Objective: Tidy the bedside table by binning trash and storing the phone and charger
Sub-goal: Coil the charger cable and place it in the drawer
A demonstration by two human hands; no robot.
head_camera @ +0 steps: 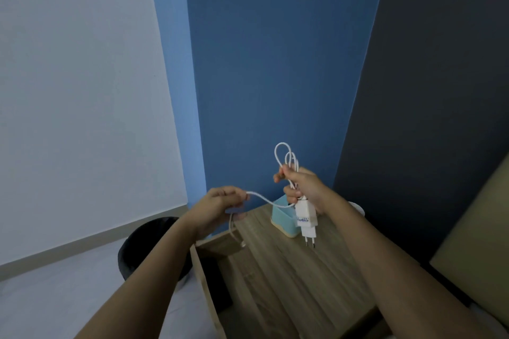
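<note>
You hold a white plug-in charger brick (pixel 305 219) with small blue lettering and its white cable (pixel 286 158). Under it you see a light brown wood-grain bedside table (pixel 289 270) carrying a pale blue box with a cream base (pixel 283 219). A black round bin (pixel 143 245) stands on pale grey floor, against blue, white and dark grey walls.

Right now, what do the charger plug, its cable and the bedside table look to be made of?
Charger plug: smooth white plastic, probably; metal-looking pins. Cable: white, flexible, bends into loops; rubbery or braided, cannot tell. Bedside table: matte wood-grain surface, perhaps laminate.
</note>
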